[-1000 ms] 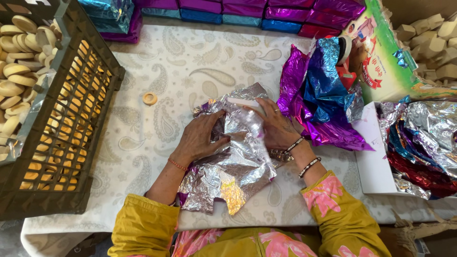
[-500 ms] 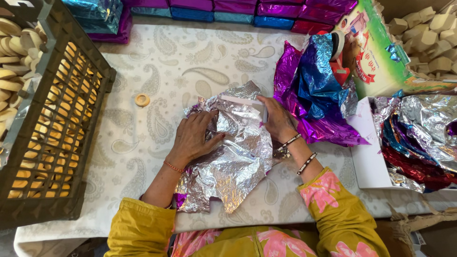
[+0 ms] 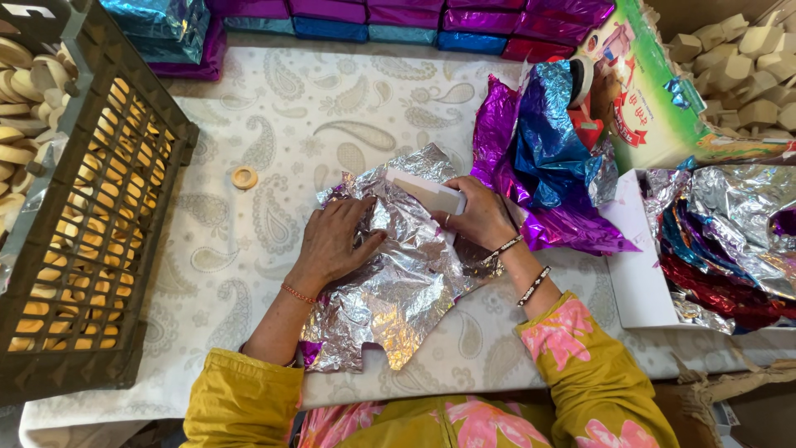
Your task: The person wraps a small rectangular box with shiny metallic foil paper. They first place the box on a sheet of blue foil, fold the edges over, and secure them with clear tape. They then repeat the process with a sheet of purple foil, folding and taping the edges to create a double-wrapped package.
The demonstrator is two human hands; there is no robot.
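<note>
Pressing silver foil [image 3: 398, 282] w/ flat, spread left hand [image 3: 332, 245]; right hand [image 3: 481, 217] fingers gripping white box [image 3: 427, 193].

Mustard-yellow sleeves with pink floral cuffs. The left hand [image 3: 332, 242] has a thin red wrist thread; the right hand [image 3: 479, 217] wears two beaded bracelets and a ring.

A row of foil-wrapped packages [image 3: 464, 18], purple, blue and magenta, lines the table's far edge; right of them lies a green printed carton [image 3: 663, 99].
</note>
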